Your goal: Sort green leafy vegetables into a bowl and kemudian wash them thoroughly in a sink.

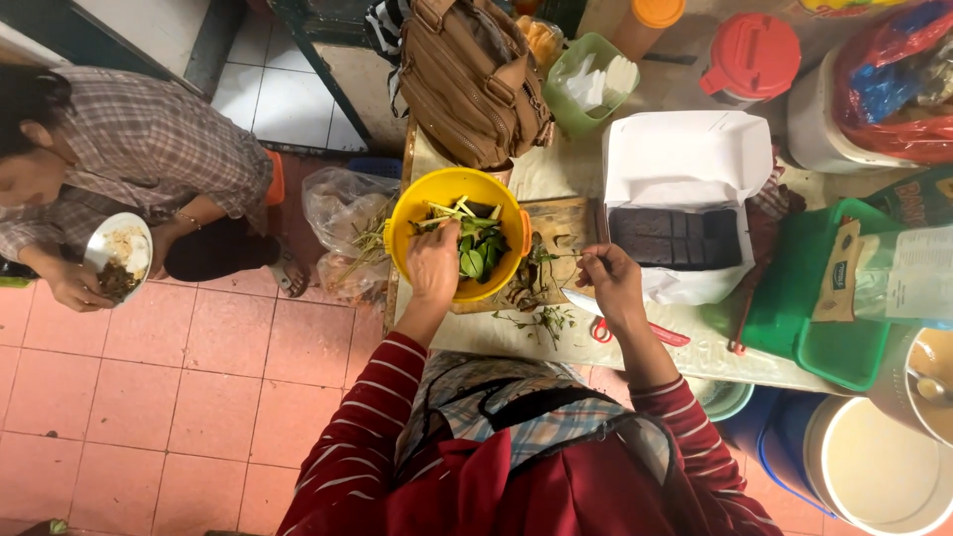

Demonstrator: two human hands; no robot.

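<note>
My left hand (434, 260) reaches into a yellow bowl (417, 203) that holds green leaves and pale cut stems (475, 246); its fingers are on the greens. A thin green stem (558, 256) is pinched in my right hand (611, 283), just right of the bowl and above a wooden cutting board (556, 223). Leaf scraps (544, 320) lie on the board's near edge and the table cover. Red-handled scissors (635, 331) lie beside my right wrist.
An open white box of dark brown squares (675, 236) sits right of the board. A brown bag (467, 74), green trays (824, 318), lidded containers and buckets crowd the table. At left a person (119, 159) crouches with a plate of food. A plastic bag of greens (347, 228) lies on the floor.
</note>
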